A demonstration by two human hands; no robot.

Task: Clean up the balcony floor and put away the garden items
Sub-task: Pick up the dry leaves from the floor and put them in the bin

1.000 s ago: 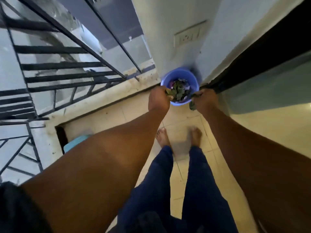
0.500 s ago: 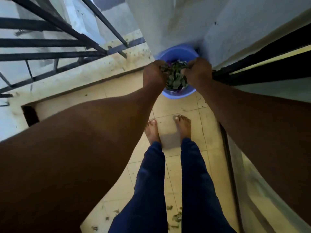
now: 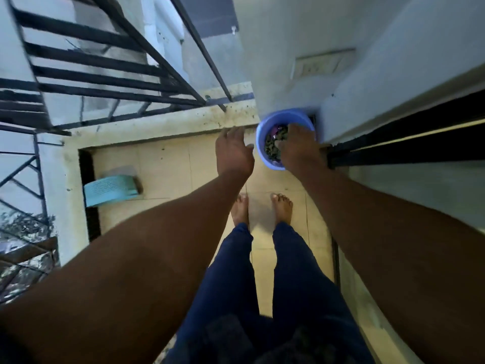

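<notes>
Leaves (image 3: pixel 273 144) fill the blue bucket (image 3: pixel 262 132), which stands on the tiled floor (image 3: pixel 168 164) in the corner where the wall meets the door track. Over them the right hand (image 3: pixel 298 145) presses into the bucket (its fingers are hidden, so I cannot tell their state), while the left hand (image 3: pixel 233 153) hovers just beside the rim, fingers spread and holding nothing. Farther left, a teal dustpan (image 3: pixel 111 189) lies by the ledge under the black railing (image 3: pixel 105 74).

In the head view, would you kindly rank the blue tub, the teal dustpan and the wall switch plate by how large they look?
1. Blue tub and teal dustpan: they look alike, so no ranking between them.
2. Wall switch plate, smallest, though it may only look so because it is farther away.
</notes>
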